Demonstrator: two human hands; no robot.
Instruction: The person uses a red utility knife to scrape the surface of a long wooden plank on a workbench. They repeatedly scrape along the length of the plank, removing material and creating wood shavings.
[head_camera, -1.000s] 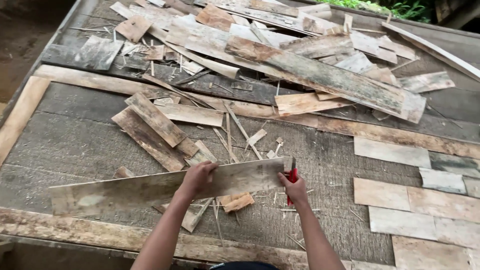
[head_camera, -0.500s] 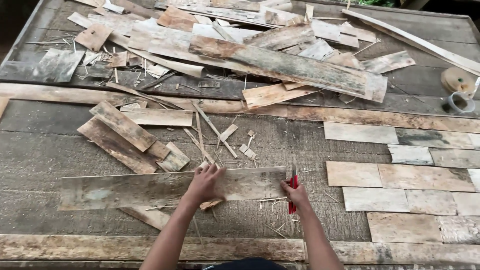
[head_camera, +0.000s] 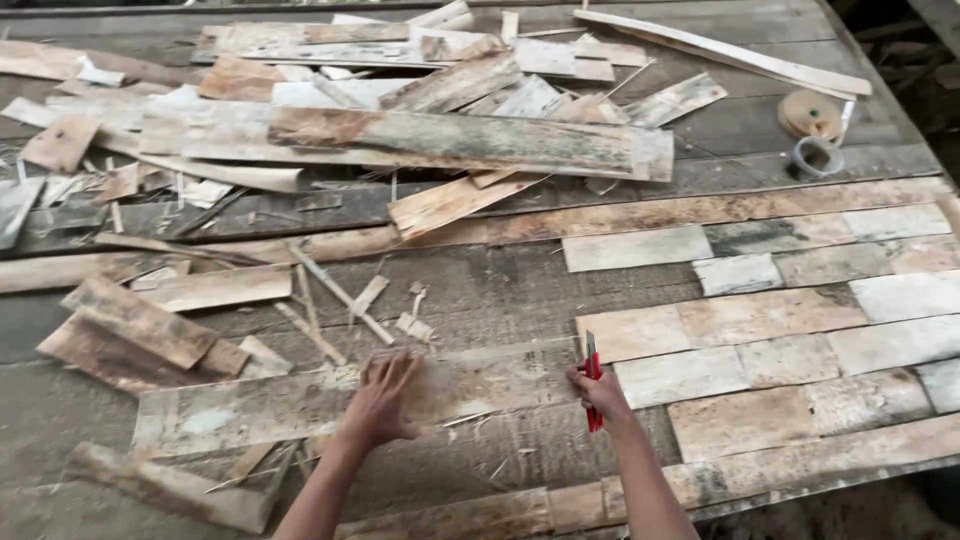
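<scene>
- The left hand (head_camera: 385, 400) is lying palm-down on a long weathered strip (head_camera: 330, 395) of thin wood, its fingers (head_camera: 375, 368) spread wide and flat, pressing on the strip rather than closing around anything.
- The strip is lying flat on the grey plank worktop (head_camera: 500, 290), running left to right across the near part of it, its right end reaching up to the right hand.
- The right hand (head_camera: 600, 392) is curling its fingers tightly around a red utility knife (head_camera: 591, 375), holding it upright with the tip pointing away from the person, just at the strip's right end.
- To the right of the knife, pale rectangular pieces (head_camera: 770, 330) are sitting edge to edge in neat rows, like brickwork, covering that side of the worktop.
- Left of the strip, a few darker brown offcuts (head_camera: 140, 325) are lying overlapped, and thin splinters (head_camera: 330, 295) are scattered between them and the hands.
- Further back, a loose heap of long boards (head_camera: 450, 140) is piling up across the worktop, crossing at mixed angles.
- At the far right, a flat round tan disc (head_camera: 808, 112) and a grey roll of tape (head_camera: 817, 157) are sitting close together, well apart from both hands.
</scene>
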